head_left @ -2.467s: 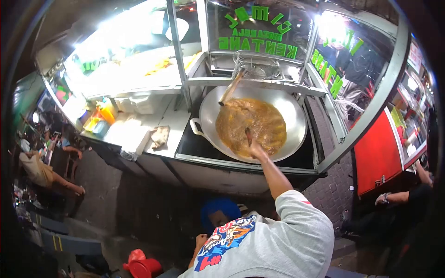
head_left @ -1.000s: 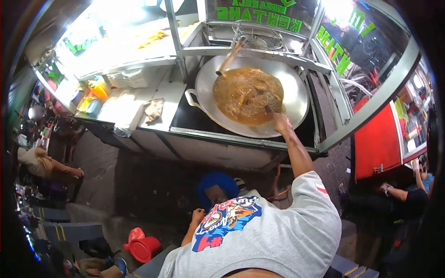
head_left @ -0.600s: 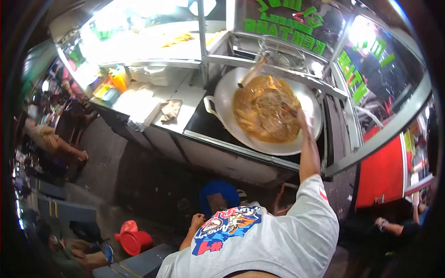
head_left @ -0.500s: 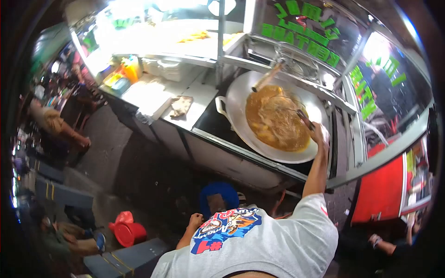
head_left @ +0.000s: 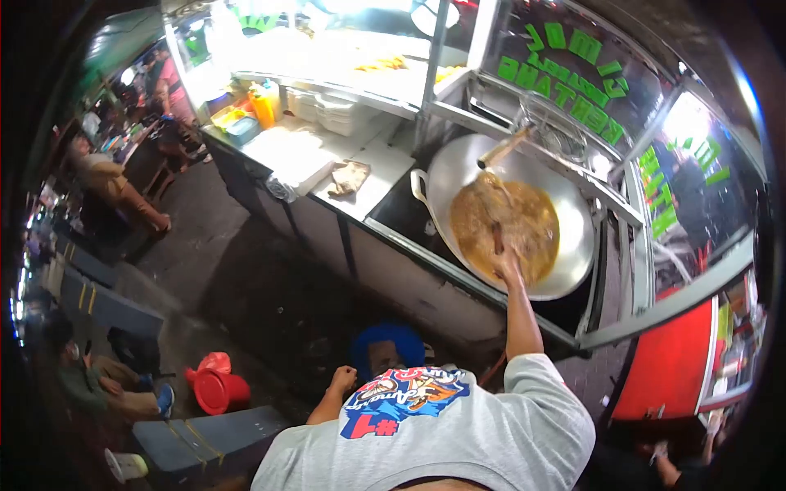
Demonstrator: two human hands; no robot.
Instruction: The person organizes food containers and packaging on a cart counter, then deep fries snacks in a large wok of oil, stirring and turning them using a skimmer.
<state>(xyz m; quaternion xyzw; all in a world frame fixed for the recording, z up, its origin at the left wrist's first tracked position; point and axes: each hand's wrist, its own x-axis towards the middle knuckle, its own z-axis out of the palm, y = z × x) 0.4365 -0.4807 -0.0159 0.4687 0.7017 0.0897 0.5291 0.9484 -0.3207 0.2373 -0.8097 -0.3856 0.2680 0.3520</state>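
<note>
My right hand [head_left: 509,263] is closed around the dark handle [head_left: 498,236] of a wire skimmer, reaching over the near side of a wide metal wok [head_left: 577,245]. The skimmer's head is down in the bubbling brown oil [head_left: 536,217], blurred and mostly covered. Yellowish food pieces show in the oil near the far side. A second tool with a pale wooden handle [head_left: 503,149] leans across the wok's far rim. My left hand [head_left: 344,378] is held low by my grey shirt, fingers curled in, and nothing shows in it.
Left of the wok, the counter [head_left: 383,168] bears a brown paper piece [head_left: 349,177], white boxes [head_left: 340,114] and an orange bottle [head_left: 262,106]. Glass panels with green lettering stand behind. A red bucket [head_left: 221,391], a bench [head_left: 213,434] and a seated person [head_left: 123,385] are lower left.
My right hand has moved left and nearer, drawing the skimmer from the wok's right side to its near middle. My left hand stays low and closed. The view has shifted slightly.
</note>
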